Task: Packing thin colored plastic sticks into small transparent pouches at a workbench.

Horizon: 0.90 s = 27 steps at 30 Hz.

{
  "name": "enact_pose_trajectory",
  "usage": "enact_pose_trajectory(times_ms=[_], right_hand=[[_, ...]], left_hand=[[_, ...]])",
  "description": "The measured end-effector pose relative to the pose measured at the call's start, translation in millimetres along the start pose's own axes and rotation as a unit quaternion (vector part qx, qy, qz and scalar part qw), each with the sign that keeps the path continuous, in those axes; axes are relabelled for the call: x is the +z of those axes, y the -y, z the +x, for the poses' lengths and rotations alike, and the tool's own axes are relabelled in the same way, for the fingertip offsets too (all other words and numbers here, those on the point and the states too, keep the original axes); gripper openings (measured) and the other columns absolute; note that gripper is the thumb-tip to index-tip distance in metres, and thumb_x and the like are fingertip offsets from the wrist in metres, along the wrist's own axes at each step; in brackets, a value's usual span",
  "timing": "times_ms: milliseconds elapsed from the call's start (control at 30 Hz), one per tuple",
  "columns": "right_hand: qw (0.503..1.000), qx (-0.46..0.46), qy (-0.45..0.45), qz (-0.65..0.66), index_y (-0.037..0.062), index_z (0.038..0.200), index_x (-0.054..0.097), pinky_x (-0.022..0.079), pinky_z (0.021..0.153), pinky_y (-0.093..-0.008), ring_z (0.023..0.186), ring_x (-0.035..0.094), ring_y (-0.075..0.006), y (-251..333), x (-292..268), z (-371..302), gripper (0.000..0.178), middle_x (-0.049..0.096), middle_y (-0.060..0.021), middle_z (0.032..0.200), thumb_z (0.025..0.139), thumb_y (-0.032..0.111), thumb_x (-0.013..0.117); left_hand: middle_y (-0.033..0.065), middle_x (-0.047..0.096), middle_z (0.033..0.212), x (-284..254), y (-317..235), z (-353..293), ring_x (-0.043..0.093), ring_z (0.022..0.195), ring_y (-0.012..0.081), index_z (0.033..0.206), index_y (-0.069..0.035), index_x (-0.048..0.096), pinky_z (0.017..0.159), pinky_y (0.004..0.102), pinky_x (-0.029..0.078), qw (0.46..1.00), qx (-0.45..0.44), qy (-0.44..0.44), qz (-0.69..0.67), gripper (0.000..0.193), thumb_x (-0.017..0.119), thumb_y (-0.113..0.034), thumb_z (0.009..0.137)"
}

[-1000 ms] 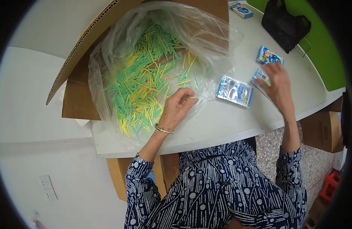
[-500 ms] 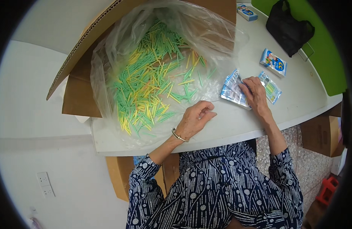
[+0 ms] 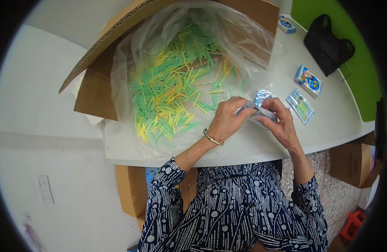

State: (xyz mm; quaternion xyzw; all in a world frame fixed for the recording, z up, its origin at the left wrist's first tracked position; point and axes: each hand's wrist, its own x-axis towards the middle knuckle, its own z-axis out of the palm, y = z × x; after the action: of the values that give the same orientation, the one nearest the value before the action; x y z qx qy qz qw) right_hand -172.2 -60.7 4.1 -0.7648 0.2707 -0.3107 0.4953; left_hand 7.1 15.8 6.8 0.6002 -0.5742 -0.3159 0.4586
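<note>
Since the earlier frame, right of a clear bag (image 3: 121, 80) heaped with loose green and yellow sticks (image 3: 168, 92), the left hand (image 3: 227, 119) has been brought to a silvery packet (image 3: 267, 114). Held between the hands, it is pinched by the left fingers and those of the right hand (image 3: 282, 126), apparently being handled, so a steady two-sided hold is called for; farther right, green strips are seen in a flat packet (image 3: 300, 106).
</note>
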Motion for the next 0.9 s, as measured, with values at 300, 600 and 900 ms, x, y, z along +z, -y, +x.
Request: enact_pose_trajectory(times_ms=[300,600,900], right_hand=[[0.997,0.015,0.082,0.007,-0.0043,0.073,0.061,0.036,0.056,-0.0272,0.061,0.047,-0.0112,2,28,13,0.018,0.054,-0.0047,0.065,0.077,0.011,0.069],[0.991,0.055,0.122,0.028,-0.0045,0.080,0.066,0.036,0.050,-0.0280,0.055,0.048,-0.0106,0,51,10,0.019,0.057,-0.0084,0.061,0.080,0.014,0.068],[0.983,0.006,0.181,0.015,-0.0051,0.080,0.062,0.040,0.053,-0.0325,0.053,0.050,-0.0198,6,65,15,0.020,0.056,-0.0159,0.063,0.084,0.015,0.064]], left_hand=[[0.0077,0.064,0.075,-23,1,-35,0.057,0.073,0.0253,0.077,-0.006,0.065,0.070,0.0344,0.041,0.977,0.067,-0.069,0.191,0.010,0.066,-0.016,0.078],[0.0100,0.061,0.072,-41,12,-53,0.056,0.072,0.0276,0.081,-0.003,0.065,0.070,0.0365,0.041,0.963,0.065,-0.028,0.259,0.012,0.066,-0.015,0.080],[0.0118,0.063,0.081,-69,24,-62,0.058,0.078,0.0283,0.093,-0.003,0.066,0.074,0.0354,0.043,0.977,-0.036,0.049,0.204,0.019,0.066,-0.018,0.081]])
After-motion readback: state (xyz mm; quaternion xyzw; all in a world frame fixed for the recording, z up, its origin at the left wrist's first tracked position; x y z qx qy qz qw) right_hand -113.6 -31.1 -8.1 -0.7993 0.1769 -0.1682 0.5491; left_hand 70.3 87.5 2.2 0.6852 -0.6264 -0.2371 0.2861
